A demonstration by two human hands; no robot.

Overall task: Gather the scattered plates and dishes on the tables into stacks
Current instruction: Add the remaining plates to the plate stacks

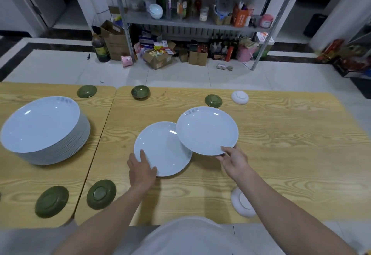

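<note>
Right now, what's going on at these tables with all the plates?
A person is gathering plates. Their right hand pinches the near rim of one white plate, holding it over the edge of a second white plate lying on the right table, where the left hand rests on it. A tall stack of white plates sits on the left table. Small green dishes and two small white dishes lie scattered around.
</note>
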